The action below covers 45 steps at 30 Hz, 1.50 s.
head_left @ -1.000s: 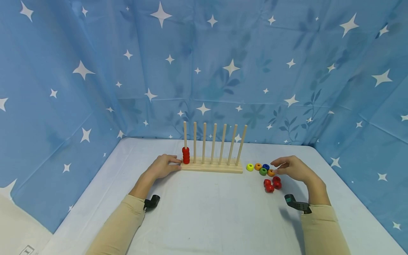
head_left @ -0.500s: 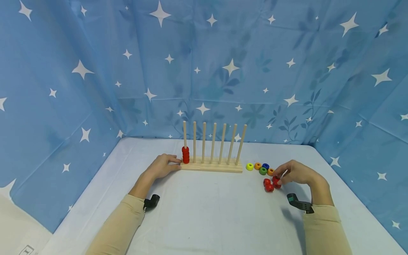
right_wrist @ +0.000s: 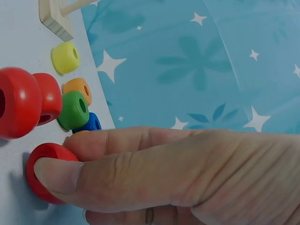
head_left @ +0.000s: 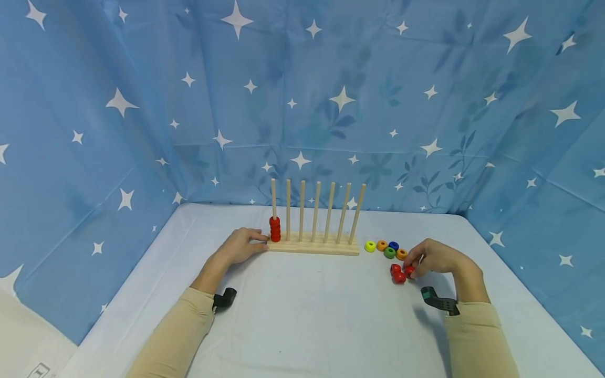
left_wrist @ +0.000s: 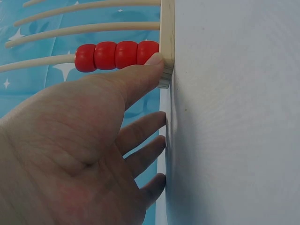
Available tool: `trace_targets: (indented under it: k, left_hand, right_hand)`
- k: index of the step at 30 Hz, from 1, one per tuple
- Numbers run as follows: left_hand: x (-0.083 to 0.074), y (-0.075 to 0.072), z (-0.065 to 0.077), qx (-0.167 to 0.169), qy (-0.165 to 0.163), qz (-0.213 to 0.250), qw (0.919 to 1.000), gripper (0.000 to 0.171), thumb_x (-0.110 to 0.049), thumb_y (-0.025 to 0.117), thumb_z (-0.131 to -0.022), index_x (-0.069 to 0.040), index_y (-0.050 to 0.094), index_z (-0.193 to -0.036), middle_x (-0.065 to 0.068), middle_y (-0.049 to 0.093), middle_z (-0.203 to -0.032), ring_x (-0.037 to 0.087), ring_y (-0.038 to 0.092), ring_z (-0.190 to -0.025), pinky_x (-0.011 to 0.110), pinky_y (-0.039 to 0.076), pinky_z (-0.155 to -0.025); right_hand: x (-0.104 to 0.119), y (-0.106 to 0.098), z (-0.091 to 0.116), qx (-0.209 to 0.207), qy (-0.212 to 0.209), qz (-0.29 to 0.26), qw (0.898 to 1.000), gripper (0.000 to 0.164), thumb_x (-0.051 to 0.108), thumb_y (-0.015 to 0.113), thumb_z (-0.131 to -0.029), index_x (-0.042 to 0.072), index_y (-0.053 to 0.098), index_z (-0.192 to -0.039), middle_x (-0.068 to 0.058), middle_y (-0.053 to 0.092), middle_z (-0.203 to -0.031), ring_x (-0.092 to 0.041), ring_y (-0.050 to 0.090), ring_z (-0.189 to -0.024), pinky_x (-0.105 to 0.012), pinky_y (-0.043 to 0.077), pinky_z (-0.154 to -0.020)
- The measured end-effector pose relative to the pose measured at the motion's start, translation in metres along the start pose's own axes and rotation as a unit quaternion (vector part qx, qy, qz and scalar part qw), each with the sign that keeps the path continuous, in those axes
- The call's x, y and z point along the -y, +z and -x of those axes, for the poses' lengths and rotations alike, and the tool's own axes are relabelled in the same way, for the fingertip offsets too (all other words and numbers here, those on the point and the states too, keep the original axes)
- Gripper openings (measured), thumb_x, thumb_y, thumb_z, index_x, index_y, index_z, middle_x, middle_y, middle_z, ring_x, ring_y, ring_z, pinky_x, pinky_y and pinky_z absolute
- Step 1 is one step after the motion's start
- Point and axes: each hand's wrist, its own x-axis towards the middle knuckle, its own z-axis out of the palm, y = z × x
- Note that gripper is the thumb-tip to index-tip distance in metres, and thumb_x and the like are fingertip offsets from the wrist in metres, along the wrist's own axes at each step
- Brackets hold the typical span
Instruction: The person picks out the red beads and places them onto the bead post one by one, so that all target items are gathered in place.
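My left hand (head_left: 243,245) is at the left end of a wooden peg rack (head_left: 314,248). Its thumb touches the corner of the base, and the other visible fingers (left_wrist: 143,133) stretch out loosely; the index finger is hidden in the left wrist view. Several stacked red beads (left_wrist: 105,55) fill the lower part of the leftmost peg. Over on the right, my right hand (head_left: 437,256) pinches a loose red bead (right_wrist: 56,150) between thumb and index finger, low at the tabletop. Two more red beads (head_left: 399,278) lie just left of it.
Beyond the red beads lie a yellow bead (head_left: 370,246), a green bead (head_left: 389,253), a blue bead (head_left: 394,245) and two orange beads (head_left: 402,254). The other pegs (head_left: 315,212) are bare. A blue star-patterned curtain (head_left: 302,105) stands behind the white table (head_left: 302,315).
My right hand has come from beside the orange bead down toward the red ones, and its thumb and finger have closed on one. The left hand stays at the rack's end.
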Motion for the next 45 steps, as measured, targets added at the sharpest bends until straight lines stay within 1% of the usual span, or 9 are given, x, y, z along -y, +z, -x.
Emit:
trace_targets:
  k: [10, 16, 20, 24, 30, 34, 38, 43, 45]
  left_hand:
    - [0.001, 0.0, 0.0, 0.001, 0.005, -0.003, 1.0, 0.033, -0.026, 0.074, -0.097, -0.013, 0.077, -0.127, 0.021, 0.056, -0.152, 0.047, 0.041, -0.148, 0.063, 0.033, -0.12]
    - [0.0, -0.001, 0.0, 0.001, 0.004, 0.0, 1.0, 0.033, -0.026, 0.074, -0.097, -0.013, 0.077, -0.127, 0.02, 0.056, -0.152, 0.047, 0.041, -0.148, 0.063, 0.032, -0.121]
    - [0.0, 0.0, 0.0, 0.0, -0.001, 0.001, 1.0, 0.033, -0.027, 0.075, -0.097, -0.013, 0.077, -0.127, 0.02, 0.056, -0.152, 0.046, 0.041, -0.149, 0.062, 0.033, -0.121]
    - [0.001, -0.001, 0.0, -0.001, 0.001, 0.0, 1.0, 0.032, -0.026, 0.074, -0.097, -0.013, 0.078, -0.126, 0.02, 0.056, -0.152, 0.047, 0.041, -0.148, 0.063, 0.033, -0.12]
    - [0.001, -0.001, 0.001, -0.002, 0.004, 0.003, 1.0, 0.031, -0.025, 0.074, -0.097, -0.013, 0.078, -0.126, 0.021, 0.056, -0.151, 0.048, 0.041, -0.148, 0.064, 0.033, -0.12]
    - [0.001, -0.001, 0.0, -0.002, 0.007, -0.001, 1.0, 0.031, -0.026, 0.074, -0.097, -0.013, 0.078, -0.126, 0.021, 0.057, -0.151, 0.048, 0.041, -0.147, 0.064, 0.034, -0.119]
    - [0.001, -0.001, 0.0, -0.002, 0.007, 0.001, 1.0, 0.031, -0.026, 0.074, -0.097, -0.013, 0.078, -0.126, 0.021, 0.056, -0.151, 0.048, 0.041, -0.147, 0.064, 0.033, -0.12]
    - [0.001, -0.001, 0.001, -0.001, 0.007, 0.001, 1.0, 0.031, -0.026, 0.075, -0.097, -0.013, 0.078, -0.125, 0.021, 0.056, -0.151, 0.047, 0.042, -0.147, 0.063, 0.033, -0.12]
    - [0.001, -0.001, 0.001, -0.001, 0.008, 0.001, 1.0, 0.031, -0.026, 0.075, -0.097, -0.013, 0.078, -0.125, 0.021, 0.057, -0.151, 0.047, 0.042, -0.147, 0.063, 0.033, -0.12]
  right_hand:
    - [0.006, 0.0, 0.0, 0.015, 0.004, -0.004, 1.0, 0.023, 0.001, 0.084, -0.079, 0.005, 0.077, -0.101, -0.006, 0.07, -0.094, -0.024, 0.058, -0.088, -0.036, 0.05, -0.078]
    - [0.007, 0.001, 0.0, 0.021, 0.006, 0.009, 1.0, 0.025, 0.004, 0.086, -0.078, 0.008, 0.079, -0.102, -0.007, 0.067, -0.093, -0.024, 0.056, -0.092, -0.037, 0.046, -0.076]
    - [0.007, 0.002, 0.0, 0.019, 0.015, 0.022, 0.999, 0.027, 0.008, 0.089, -0.077, 0.011, 0.081, -0.103, -0.007, 0.064, -0.091, -0.024, 0.053, -0.095, -0.038, 0.043, -0.075]
    - [0.008, 0.004, 0.0, 0.018, 0.027, 0.034, 0.999, 0.026, 0.01, 0.09, -0.076, 0.012, 0.081, -0.101, -0.003, 0.065, -0.088, -0.023, 0.054, -0.092, -0.038, 0.041, -0.074]
    - [0.009, 0.002, 0.004, 0.017, 0.005, 0.047, 0.999, 0.021, 0.012, 0.09, -0.077, 0.011, 0.079, -0.096, -0.003, 0.067, -0.087, -0.022, 0.055, -0.087, -0.037, 0.043, -0.074]
    - [0.01, -0.002, 0.006, -0.002, -0.012, 0.046, 0.999, 0.022, 0.009, 0.087, -0.077, 0.011, 0.077, -0.097, -0.005, 0.065, -0.092, -0.024, 0.055, -0.09, -0.036, 0.046, -0.073]
    - [0.013, -0.005, 0.005, -0.014, -0.024, 0.029, 0.999, 0.024, 0.008, 0.086, -0.079, 0.008, 0.075, -0.101, -0.005, 0.067, -0.099, -0.025, 0.055, -0.093, -0.037, 0.049, -0.075]
    - [0.016, -0.007, 0.005, -0.009, -0.043, -0.002, 0.999, 0.029, 0.008, 0.085, -0.083, 0.003, 0.071, -0.108, -0.009, 0.073, -0.107, -0.024, 0.061, -0.094, -0.04, 0.054, -0.082]
    - [0.018, -0.007, 0.005, -0.012, -0.049, -0.011, 0.999, 0.03, 0.007, 0.084, -0.084, 0.001, 0.07, -0.109, -0.01, 0.073, -0.107, -0.024, 0.062, -0.093, -0.04, 0.055, -0.082]
